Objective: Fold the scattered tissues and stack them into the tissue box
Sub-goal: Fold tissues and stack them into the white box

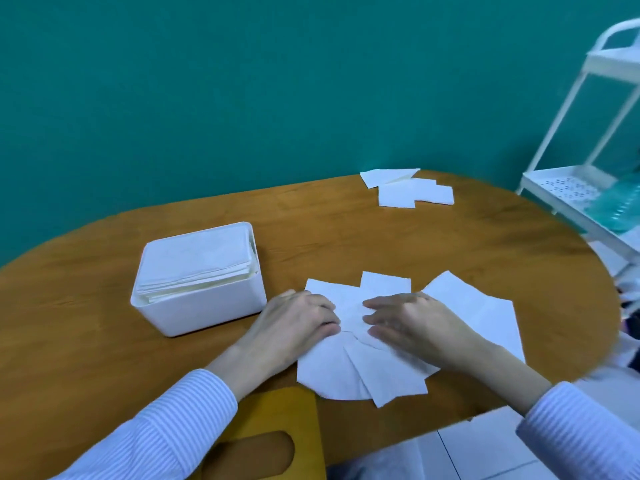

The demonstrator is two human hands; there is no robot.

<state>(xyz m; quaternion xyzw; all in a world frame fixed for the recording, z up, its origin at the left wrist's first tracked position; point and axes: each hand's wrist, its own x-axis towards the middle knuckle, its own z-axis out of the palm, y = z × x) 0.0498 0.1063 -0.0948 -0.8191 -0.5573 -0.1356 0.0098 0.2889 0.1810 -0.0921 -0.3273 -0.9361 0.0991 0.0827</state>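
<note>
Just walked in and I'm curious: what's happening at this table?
A person is tidying tissues. The left hand and right hand rest flat on a fanned pile of tissues on the wooden table. The white tissue box already holds a stack. A few more tissues lie at the far edge.

A rounded wooden table (pixel 346 230) fills the lower half of the view, its grain running warm brown. Behind it stands a flat teal wall (pixel 242 81). On the right, a white metal cart (pixel 568 188) with a perforated shelf carries something pale green and blurred. At the near edge lies a mustard-yellow lid (pixel 277 434) with an oval slot, flat on the table.
</note>
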